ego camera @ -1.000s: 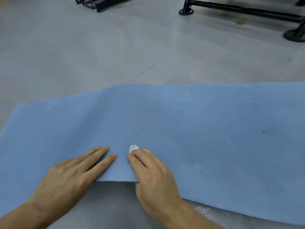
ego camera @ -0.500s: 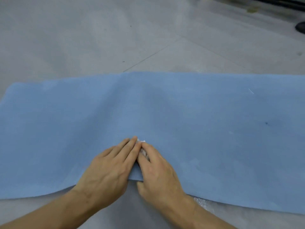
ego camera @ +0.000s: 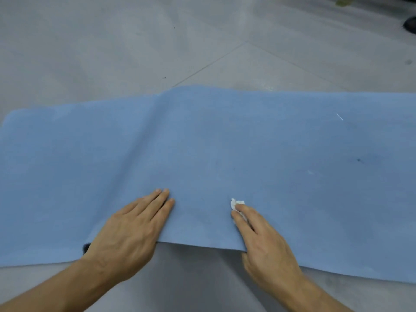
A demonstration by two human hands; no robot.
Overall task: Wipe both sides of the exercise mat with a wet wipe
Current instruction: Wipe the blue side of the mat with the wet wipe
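The blue exercise mat (ego camera: 225, 140) lies spread across the grey floor, with a slight ridge running up its middle. My left hand (ego camera: 132, 230) rests flat on the mat's near edge, fingers straight and together. My right hand (ego camera: 263, 242) lies on the mat further right. It pinches a small crumpled white wet wipe (ego camera: 237, 203) between its first fingers and presses it onto the mat. The right thumb is hidden at the mat's edge.
Grey tiled floor (ego camera: 157, 41) surrounds the mat. A black rounded foot (ego camera: 410, 24) of some stand sits at the far right top. The mat carries a white fleck (ego camera: 340, 117) and a dark spot (ego camera: 359, 160) on its right part.
Half a second ago both hands met at the mat's near edge. They have since slid apart, the left one leftward and the right one rightward with the wipe.
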